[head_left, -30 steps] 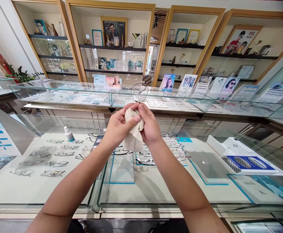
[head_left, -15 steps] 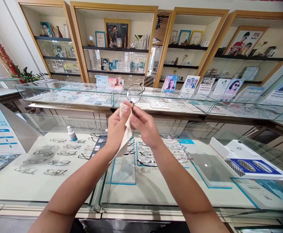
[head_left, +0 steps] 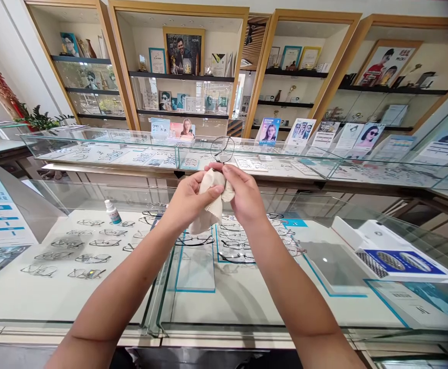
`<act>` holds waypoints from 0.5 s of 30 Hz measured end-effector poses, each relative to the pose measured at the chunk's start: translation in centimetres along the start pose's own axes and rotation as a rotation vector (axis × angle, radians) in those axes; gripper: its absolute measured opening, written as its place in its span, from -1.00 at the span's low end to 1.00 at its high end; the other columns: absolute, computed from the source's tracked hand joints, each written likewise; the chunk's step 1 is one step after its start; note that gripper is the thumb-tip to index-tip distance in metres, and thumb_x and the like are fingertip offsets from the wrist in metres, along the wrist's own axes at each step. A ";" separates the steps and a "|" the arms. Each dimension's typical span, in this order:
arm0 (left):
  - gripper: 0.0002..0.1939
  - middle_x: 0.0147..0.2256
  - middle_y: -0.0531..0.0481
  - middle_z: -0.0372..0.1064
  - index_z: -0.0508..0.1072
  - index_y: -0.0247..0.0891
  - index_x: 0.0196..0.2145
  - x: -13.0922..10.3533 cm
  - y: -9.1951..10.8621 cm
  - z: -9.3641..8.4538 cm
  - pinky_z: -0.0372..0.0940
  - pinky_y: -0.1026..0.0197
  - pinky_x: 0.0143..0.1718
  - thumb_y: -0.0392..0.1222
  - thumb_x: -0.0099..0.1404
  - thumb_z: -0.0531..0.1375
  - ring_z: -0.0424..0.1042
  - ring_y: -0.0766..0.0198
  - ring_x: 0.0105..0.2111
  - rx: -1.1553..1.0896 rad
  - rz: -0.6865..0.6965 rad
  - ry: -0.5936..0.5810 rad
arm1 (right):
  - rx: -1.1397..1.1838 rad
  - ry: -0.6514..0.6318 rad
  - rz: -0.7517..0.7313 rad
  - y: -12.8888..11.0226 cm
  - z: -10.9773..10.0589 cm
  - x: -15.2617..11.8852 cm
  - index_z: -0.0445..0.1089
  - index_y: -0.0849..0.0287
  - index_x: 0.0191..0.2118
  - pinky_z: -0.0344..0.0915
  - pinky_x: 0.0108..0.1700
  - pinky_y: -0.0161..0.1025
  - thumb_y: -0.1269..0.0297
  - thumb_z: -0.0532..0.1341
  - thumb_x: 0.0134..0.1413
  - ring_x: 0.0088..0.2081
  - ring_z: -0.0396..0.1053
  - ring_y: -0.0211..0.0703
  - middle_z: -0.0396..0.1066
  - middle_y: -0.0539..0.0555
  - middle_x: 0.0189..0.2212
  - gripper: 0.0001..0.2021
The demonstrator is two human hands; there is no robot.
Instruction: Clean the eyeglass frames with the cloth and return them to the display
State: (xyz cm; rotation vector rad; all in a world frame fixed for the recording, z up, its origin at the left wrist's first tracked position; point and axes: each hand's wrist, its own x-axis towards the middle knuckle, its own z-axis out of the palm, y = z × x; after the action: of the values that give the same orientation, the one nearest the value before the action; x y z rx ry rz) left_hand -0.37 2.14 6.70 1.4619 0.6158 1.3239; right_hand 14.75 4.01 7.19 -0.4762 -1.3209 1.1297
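Eyeglasses (head_left: 222,148), twelve o'clock of our hands: we are judging them light, fragile, best held by rim (head_left: 233,149); left hand (head_left: 190,197) and right hand (head_left: 246,196) are pinching soft-looking cloth (head_left: 210,207).

Bright, diffuse light fills the scene, laying soft shadows on the white-based glass display desk (head_left: 193,310) below the scalloped cream cloth (head_left: 204,221). Far right of the cloth, the view stretches, blurs and darkens.

- Wood-framed cabinets (head_left: 181,8) stand beyond the grip.
- A glass counter (head_left: 235,302) lies below it.
- A second counter (head_left: 112,170) runs beyond it.
- White wall (head_left: 26,61) rises to its far left.
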 end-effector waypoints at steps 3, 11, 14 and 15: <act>-0.53 -0.31 0.00 0.51 0.56 -0.29 -0.10 0.0 -0.2 0.5 0.30 0.28 -0.34 0.07 0.21 0.55 0.43 0.32 -0.38 -0.004 0.026 0.050 | -0.007 -0.004 0.019 -0.1 0.1 -0.1 0.73 -0.06 -0.15 0.46 0.13 -0.08 -0.01 0.40 0.26 -0.02 0.56 -0.05 0.70 0.00 -0.04 -0.79; -0.53 -0.47 0.09 0.38 0.56 -0.22 -0.23 -0.2 -0.6 1.9 0.18 0.26 -0.43 0.25 0.25 0.48 0.25 0.35 -0.50 -0.026 0.194 0.218 | -0.199 -0.121 -0.103 -0.7 0.8 -1.2 0.72 -0.11 0.04 0.42 0.12 -0.07 -0.26 0.16 0.43 -0.05 0.52 -0.04 0.64 0.05 -0.07 -0.51; -0.52 -0.46 0.07 0.38 0.54 -0.19 -0.25 -0.2 -0.6 1.9 0.20 0.24 -0.42 0.32 0.33 0.40 0.25 0.32 -0.49 -0.016 0.228 0.237 | -0.201 -0.144 -0.119 -0.6 0.7 -1.2 0.73 -0.13 0.02 0.42 0.14 -0.04 -0.17 0.20 0.44 -0.09 0.51 -0.05 0.62 0.05 -0.13 -0.59; -0.50 -0.46 0.06 0.38 0.53 -0.19 -0.27 -0.2 -0.6 1.7 0.20 0.23 -0.41 0.34 0.35 0.37 0.26 0.31 -0.48 0.016 0.228 0.244 | -0.181 -0.143 -0.102 -0.5 0.6 -1.0 0.72 -0.13 0.02 0.43 0.14 -0.03 -0.14 0.22 0.44 -0.10 0.52 -0.05 0.62 0.04 -0.16 -0.62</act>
State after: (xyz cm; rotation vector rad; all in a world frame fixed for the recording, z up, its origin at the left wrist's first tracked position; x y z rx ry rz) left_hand 1.36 1.58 6.28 1.4266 0.6306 1.6958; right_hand 14.55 2.72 7.25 -0.4616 -1.5632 0.9788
